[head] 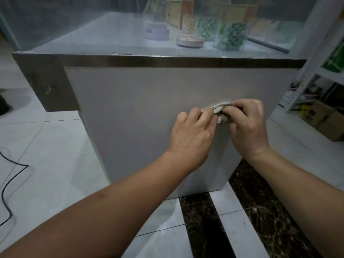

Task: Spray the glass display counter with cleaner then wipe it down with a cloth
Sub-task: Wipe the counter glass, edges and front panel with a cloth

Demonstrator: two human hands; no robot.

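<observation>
Here, both hands are meeting low in front of the white panel point(139, 108), under the glass point(83, 25). The left hand point(193, 131) is pinching the left end of the cloth point(220, 113) with curled fingers. The right hand point(247, 123) is closing its fingers over the right part, so both hands are gripping the same small bunch. The cloth is looking crumpled and grey-white, and it is sitting just at the panel; I cannot tell if it is really pressing on it. I am thinking the hands are holding it this way to fold it, so that a fresher side is coming outside for wiping. Both forearms are reaching forward and a little to the right, with the backs of the hands turned to the camera and the knuckles bent.

The glass is rising above a dark metal band point(167, 61), well above the cloth, and it is looking hazy. Behind it, jars point(230, 36) of green balls and a round tin point(189, 41) are standing on the tabletop point(93, 41). No sprayer is showing, so I cannot say if the spraying is done. In my judgement, wiping the glass is requiring the hands to go up from here. A black cable point(11, 175) is lying on the floor point(55, 146) at the left, a thing to be keeping the feet away from.
</observation>
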